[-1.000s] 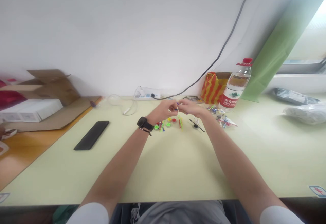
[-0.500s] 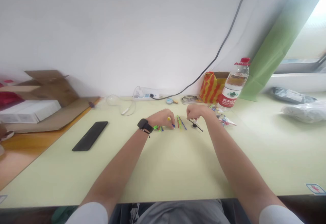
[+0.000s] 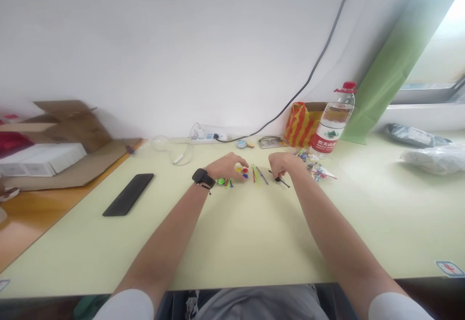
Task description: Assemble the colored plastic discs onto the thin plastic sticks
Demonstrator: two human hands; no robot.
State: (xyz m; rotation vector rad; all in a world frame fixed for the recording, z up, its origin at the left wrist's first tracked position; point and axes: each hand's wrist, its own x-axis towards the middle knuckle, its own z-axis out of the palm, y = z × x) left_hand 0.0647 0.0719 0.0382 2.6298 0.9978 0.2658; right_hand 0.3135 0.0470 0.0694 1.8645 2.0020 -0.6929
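Observation:
My left hand (image 3: 228, 166), with a black watch (image 3: 204, 178) on its wrist, hovers low over the table. Its thumb and forefinger are apart around small round pieces: a yellow one (image 3: 238, 169), a red one (image 3: 245, 170) and a blue one (image 3: 246, 176). Under the palm side lie a green round piece (image 3: 221, 181) and short coloured sticks. Between the hands several thin sticks (image 3: 256, 173) in red, green and blue lie side by side. My right hand (image 3: 280, 166) has its fingers closed and pointing down at a small black round piece with a thin black stick (image 3: 285, 184); its fingertips are partly hidden.
Small colourful packets (image 3: 319, 170) lie right of my right hand, before a water bottle (image 3: 331, 126) and a striped bag (image 3: 301, 125). A black flat case (image 3: 129, 195) lies left. Behind are a power strip (image 3: 208, 135), glasses (image 3: 271, 141) and a small round tin (image 3: 241, 144).
My left fingers have spread apart, and the red and blue pieces show more plainly. My right hand has lowered onto the black piece and covers more of it.

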